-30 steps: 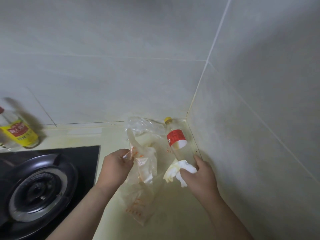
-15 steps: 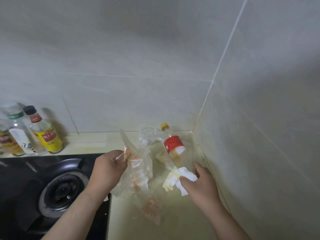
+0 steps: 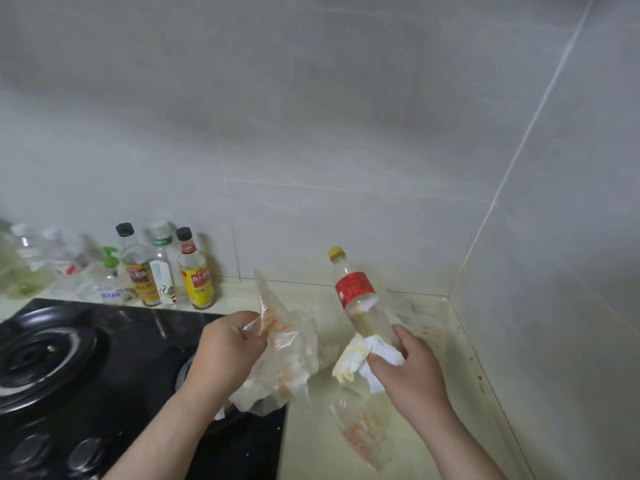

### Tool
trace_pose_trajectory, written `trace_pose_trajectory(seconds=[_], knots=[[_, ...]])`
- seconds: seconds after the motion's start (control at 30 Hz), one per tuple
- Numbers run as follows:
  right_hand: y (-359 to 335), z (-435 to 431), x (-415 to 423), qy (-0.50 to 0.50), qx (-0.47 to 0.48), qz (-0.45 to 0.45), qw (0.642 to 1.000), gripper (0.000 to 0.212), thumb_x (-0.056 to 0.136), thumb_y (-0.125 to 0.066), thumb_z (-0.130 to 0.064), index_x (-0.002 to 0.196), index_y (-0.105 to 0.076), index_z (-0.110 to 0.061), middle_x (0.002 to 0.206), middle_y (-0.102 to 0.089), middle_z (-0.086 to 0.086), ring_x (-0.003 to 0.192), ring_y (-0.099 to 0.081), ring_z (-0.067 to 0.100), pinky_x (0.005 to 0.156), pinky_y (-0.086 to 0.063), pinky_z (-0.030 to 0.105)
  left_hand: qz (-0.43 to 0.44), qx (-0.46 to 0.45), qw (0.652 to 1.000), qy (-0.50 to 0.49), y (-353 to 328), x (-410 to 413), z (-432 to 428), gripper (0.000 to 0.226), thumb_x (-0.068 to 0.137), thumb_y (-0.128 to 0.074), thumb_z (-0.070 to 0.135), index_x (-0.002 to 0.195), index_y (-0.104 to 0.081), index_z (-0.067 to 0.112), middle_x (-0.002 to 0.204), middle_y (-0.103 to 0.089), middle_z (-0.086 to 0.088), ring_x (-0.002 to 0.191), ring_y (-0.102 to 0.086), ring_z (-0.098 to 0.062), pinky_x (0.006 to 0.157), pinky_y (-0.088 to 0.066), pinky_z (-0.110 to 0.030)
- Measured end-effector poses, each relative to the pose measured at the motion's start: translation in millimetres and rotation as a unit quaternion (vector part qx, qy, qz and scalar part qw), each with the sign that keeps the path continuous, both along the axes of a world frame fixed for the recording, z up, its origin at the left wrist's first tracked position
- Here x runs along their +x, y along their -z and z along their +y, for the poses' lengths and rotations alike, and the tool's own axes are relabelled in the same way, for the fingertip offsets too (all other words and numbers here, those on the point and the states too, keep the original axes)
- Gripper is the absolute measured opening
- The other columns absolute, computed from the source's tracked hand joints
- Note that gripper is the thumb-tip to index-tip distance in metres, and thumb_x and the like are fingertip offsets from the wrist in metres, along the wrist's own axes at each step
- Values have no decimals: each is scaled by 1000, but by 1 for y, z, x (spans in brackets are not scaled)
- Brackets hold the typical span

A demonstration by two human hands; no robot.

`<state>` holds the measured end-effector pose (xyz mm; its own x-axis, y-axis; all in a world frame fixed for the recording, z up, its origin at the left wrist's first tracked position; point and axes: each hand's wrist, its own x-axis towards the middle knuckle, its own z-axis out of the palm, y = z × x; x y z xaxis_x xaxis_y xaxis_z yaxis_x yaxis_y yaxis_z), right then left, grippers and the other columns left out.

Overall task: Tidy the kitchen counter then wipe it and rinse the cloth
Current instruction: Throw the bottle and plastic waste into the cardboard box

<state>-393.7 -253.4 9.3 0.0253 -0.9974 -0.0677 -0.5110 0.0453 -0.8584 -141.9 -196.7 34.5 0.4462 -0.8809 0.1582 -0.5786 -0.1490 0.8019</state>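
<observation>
My left hand (image 3: 231, 344) pinches the plastic bag (image 3: 287, 355); my right hand (image 3: 405, 368) grips bottle (image 3: 363, 303) and cloth (image 3: 363, 358) together. Risk: the tilted bottle slips between them.

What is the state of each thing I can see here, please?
Left hand: grips a plastic bag, lifted.
Right hand: holds a cloth and a bottle.
Bottle: capped, tilted, nearly empty.
Cloth: crumpled, stained yellow.
Stove: no flame.
Condiment bottles: upright, capped.
</observation>
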Motion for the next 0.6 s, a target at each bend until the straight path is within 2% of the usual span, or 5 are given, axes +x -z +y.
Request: trace_pose_trajectory(seconds=[0.17,0.3,0.47,0.53,0.6], knots=[[-12,2,10,-69,-25,7,997,71,78,-69,-27,144,-43,-27,113,-50,-12,97,-51,-3,71,-39,16,32,2,997,-67,-16,-1,40,16,89,-67,27,75,-72,24,72,-69,-4,68,-64,-24,50,-48,-27],[-17,10,13,-132,-35,-8,991,66,78,-69,-32,140,-46,-30,120,-52,-9,100,-54,1,78,-43,24,30,-13,990,-136,-27,-10,77,22,88,-68,27,69,-67,36,65,-68,3,56,-60,-14,45,-42,-17],[-16,30,18,-191,-21,-31,981,65,80,-71,-32,140,-47,-27,115,-49,-11,105,-54,9,82,-43,26,16,5,975,-222,-32,-22,123,20,87,-69,24,67,-70,23,58,-62,-1,48,-47,-10,46,-37,-22],[-19,41,23,-232,-25,-42,972,45,80,-71,-28,122,-55,-36,105,-49,-17,98,-54,5,77,-43,23,16,4,964,-264,-35,-27,144,18,87,-69,24,69,-71,27,64,-67,3,56,-58,-14,49,-43,-25],[-20,49,28,-270,-22,-47,962,25,81,-71,-26,92,-55,-42,95,-49,-19,88,-53,-1,71,-43,22,22,-1,957,-290,-37,-29,163,19,88,-68,25,70,-72,27,64,-67,0,52,-57,-15,48,-42,-25]])
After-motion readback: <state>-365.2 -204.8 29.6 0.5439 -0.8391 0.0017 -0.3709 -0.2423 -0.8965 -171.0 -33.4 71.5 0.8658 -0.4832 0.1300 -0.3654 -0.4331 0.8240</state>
